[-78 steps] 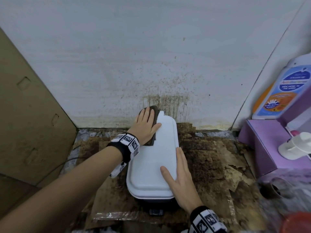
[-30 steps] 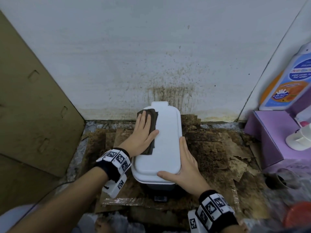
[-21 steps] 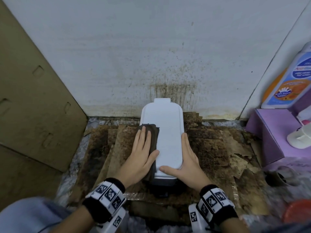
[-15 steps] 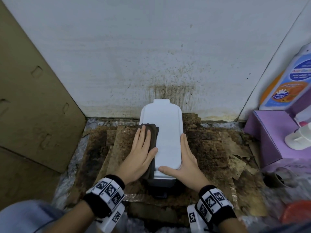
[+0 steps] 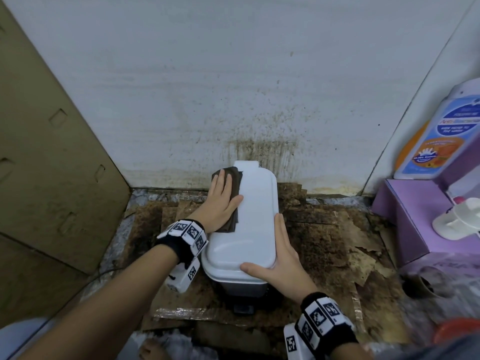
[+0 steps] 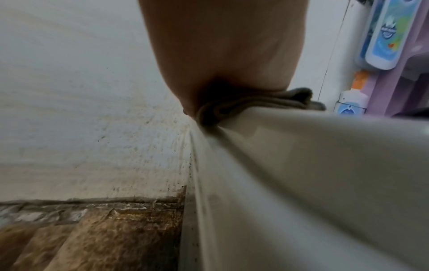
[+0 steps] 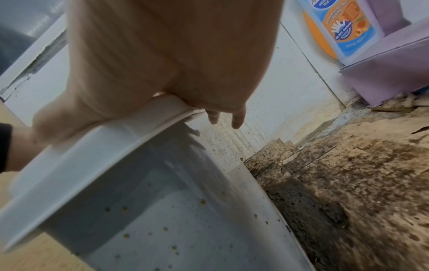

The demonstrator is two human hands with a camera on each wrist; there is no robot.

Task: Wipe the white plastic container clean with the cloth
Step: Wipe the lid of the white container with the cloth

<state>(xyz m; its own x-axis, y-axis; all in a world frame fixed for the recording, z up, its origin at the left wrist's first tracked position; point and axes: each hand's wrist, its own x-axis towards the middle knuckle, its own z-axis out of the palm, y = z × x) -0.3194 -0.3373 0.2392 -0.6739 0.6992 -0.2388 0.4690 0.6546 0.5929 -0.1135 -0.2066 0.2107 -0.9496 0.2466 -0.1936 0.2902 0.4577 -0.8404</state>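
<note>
The white plastic container (image 5: 255, 229) stands on a stained floor against the wall, lid on top. A dark brown cloth (image 5: 235, 183) lies on the lid's far left part. My left hand (image 5: 220, 201) presses flat on the cloth with straight fingers. In the left wrist view the palm (image 6: 220, 45) bears down on the folded cloth (image 6: 260, 103) at the container's edge (image 6: 301, 174). My right hand (image 5: 281, 255) lies along the lid's right edge, thumb across its near end. In the right wrist view the right hand (image 7: 174, 64) rests on the lid rim (image 7: 92, 174), above a brown-speckled side wall (image 7: 174, 220).
A cardboard panel (image 5: 52, 165) leans at the left. The wall (image 5: 259, 149) behind the container is spattered brown. Torn, stained cardboard (image 5: 324, 242) covers the floor. A purple box (image 5: 405, 216) with a soap bottle (image 5: 436, 136) and a white pump (image 5: 459, 219) stands at the right.
My left hand slid the cloth back along the lid's left side, from the near half to the far end. The right hand stayed on the right edge.
</note>
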